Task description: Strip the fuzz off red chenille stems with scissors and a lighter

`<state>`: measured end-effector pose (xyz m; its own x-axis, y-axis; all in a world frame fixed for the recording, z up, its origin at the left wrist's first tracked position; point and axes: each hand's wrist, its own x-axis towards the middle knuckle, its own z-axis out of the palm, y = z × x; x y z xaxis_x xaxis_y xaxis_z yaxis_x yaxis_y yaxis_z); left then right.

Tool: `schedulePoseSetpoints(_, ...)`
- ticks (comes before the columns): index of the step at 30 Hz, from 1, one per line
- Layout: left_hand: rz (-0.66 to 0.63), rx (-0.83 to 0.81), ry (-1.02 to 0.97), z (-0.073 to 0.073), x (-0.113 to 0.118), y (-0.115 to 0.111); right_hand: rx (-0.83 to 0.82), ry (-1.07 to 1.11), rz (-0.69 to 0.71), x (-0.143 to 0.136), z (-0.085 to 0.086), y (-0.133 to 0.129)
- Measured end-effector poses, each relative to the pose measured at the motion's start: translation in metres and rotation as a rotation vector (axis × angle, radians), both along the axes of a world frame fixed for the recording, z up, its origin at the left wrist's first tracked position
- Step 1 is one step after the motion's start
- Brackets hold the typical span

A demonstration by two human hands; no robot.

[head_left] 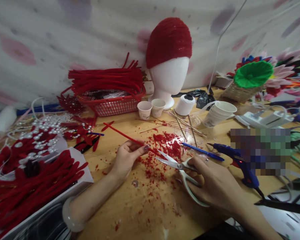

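My left hand (128,156) pinches a red pipe cleaner (122,134) between thumb and fingers. One end points up and left; the other reaches right, toward the scissors. My right hand (211,178) has its fingers through the pale handles of the scissors (181,166). Their blades are apart and lie around or right beside the pipe cleaner's right end; I cannot tell which. Beneath and around the blades, red fuzz clippings (165,141) are scattered over the wooden table (102,213). A blue pen (203,151) lies just beyond my right hand.
Behind stand a red basket (115,107) of red pipe cleaners, a white foam head (170,75) in a red cap, paper cups (144,110) and a thread spool (185,105). A blue glue gun (236,158) lies right; a white box (83,166) of red pieces stands left.
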<state>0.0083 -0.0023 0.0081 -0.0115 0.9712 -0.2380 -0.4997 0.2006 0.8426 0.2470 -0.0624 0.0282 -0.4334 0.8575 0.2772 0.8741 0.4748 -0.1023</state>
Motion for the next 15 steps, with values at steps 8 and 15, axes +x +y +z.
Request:
schedulePoseSetpoints(8, -0.010, 0.003, -0.015, -0.002, -0.001, 0.001, 0.022, -0.025, 0.016, 0.004, -0.008, 0.000)
schedulePoseSetpoints(15, -0.012, -0.027, 0.022, -0.002, -0.001, 0.001, 0.026, -0.024, 0.020, 0.005, -0.012, 0.000)
